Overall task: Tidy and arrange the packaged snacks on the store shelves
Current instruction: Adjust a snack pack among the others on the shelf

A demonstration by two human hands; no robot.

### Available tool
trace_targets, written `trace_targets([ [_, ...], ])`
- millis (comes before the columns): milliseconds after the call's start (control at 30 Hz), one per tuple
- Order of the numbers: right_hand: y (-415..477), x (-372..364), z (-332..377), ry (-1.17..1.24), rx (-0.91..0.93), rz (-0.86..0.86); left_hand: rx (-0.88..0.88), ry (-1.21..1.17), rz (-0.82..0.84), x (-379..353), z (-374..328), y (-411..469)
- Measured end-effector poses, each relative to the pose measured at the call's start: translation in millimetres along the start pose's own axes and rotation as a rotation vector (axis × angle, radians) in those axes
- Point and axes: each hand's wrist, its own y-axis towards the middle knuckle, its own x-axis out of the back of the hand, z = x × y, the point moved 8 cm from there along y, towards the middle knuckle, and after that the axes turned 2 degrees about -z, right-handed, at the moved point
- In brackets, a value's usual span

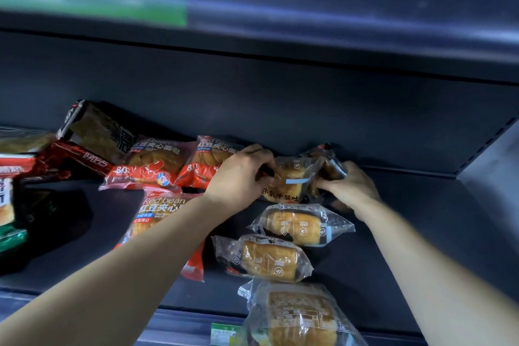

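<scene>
Both hands reach to the back of a dark shelf [421, 219]. My left hand [241, 174] grips the left edge of a clear-wrapped toast bread pack [292, 180] that stands against the back wall. My right hand [348, 185] pinches the right edge of the same pack, beside another clear pack [328, 160] behind it. In front lie three more clear bread packs [300, 225] [266, 258] [300, 314] in a row toward the shelf's front edge. Red bean bread packs [157, 163] [207, 160] lean at the back left; a third [157, 213] lies partly under my left forearm.
Dark brown-and-red snack packs [95, 132] [75, 160] pile at the far left with other packages [8, 199]. An upper shelf [309, 45] overhangs closely. A green price tag [224, 333] sits on the front rail. A bare stretch of shelf lies to the right.
</scene>
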Motion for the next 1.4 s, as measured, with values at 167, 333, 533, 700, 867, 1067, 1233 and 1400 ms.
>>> trace_targets([
  [167, -16.7, -2.9, 59.7, -0.33, 0.596, -0.221, -0.023, 0.012, -0.004, 0.4, -0.6, -1.2],
  [333, -10.4, -5.1, 61.7, -0.323, 0.629, -0.278, -0.041, 0.053, -0.038, 0.9, -0.7, -4.1],
  [533, 0.4, -1.1, 44.5, -0.04, 0.501, -0.36, -0.022, 0.075, 0.088, -15.1, 0.5, -4.2],
  [700, 11.2, 9.0, 39.1, 0.191, 0.378, -0.395, 0.029, 0.104, 0.221, -27.5, 4.2, 0.6],
  [867, 25.6, -18.8, 21.2, 0.707, 0.049, -0.061, 0.078, 0.08, 0.265, -35.0, 6.2, 6.0],
  [1067, 15.1, -30.7, 12.4, 0.834, -0.063, 0.114, 0.109, 0.082, 0.283, -43.6, 11.8, 6.0],
  [1233, 0.6, -7.5, 9.6, 0.742, 0.02, -0.002, 0.182, -0.097, 0.184, -26.6, 16.5, 6.4],
  [1400, -18.1, 10.7, -2.1, 0.543, -0.009, 0.047, 0.339, -0.268, 0.078, 5.2, 21.1, -2.9],
])
